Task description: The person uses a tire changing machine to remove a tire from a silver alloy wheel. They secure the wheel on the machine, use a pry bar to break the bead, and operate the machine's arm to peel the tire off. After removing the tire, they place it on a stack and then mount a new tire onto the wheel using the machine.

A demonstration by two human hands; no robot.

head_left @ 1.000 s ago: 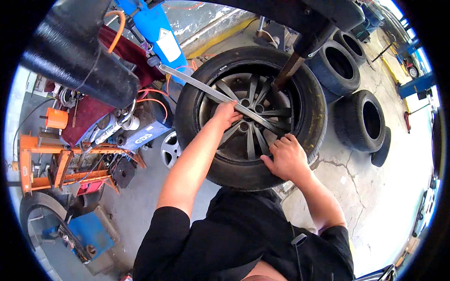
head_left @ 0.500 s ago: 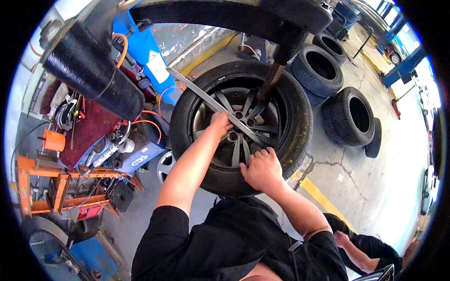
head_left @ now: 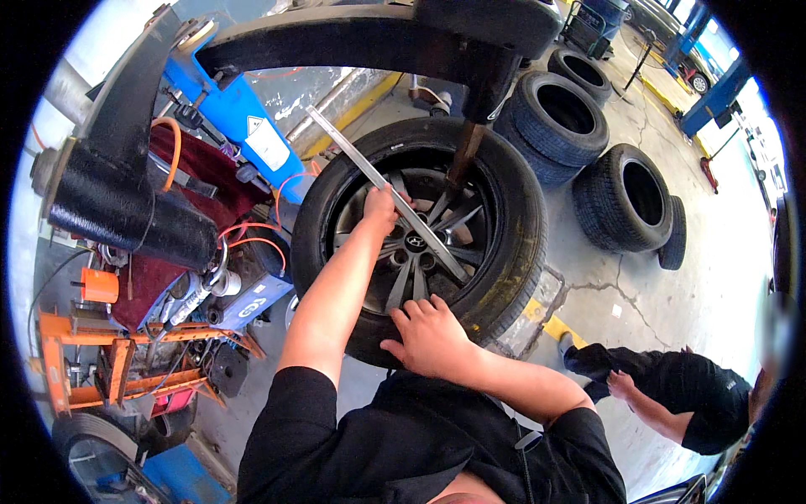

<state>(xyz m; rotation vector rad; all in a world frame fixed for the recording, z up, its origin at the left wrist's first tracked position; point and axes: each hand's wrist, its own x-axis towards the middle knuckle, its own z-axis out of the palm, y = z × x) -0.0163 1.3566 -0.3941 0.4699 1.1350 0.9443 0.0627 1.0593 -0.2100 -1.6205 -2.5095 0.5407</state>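
Observation:
A black tyre point(head_left: 522, 252) with a grey multi-spoke alloy rim point(head_left: 401, 281) lies flat in front of me. My left hand point(head_left: 382, 210) is closed around a long flat metal tyre lever point(head_left: 344, 149), which slants across the rim. The lever's far end sticks out past the tyre's upper left side; its lower end lies over the spokes, right of the hub. My right hand point(head_left: 432, 340) is over the tyre's near sidewall, fingers spread and holding nothing. The dark post point(head_left: 463, 160) of a tyre-changing machine reaches down to the rim's far right part.
The machine's black arm point(head_left: 336, 52) spans above the wheel, beside a blue cylinder point(head_left: 252, 126). Several loose tyres point(head_left: 617, 210) stand at the right. An orange metal frame point(head_left: 117, 365) is at the left. Another person point(head_left: 663, 386) in dark clothes is at the lower right.
My right hand has moved left and nearer along the tyre, its fingers spreading. The spokes have turned relative to the lever, uncovering the hub cap. More of the other person shows.

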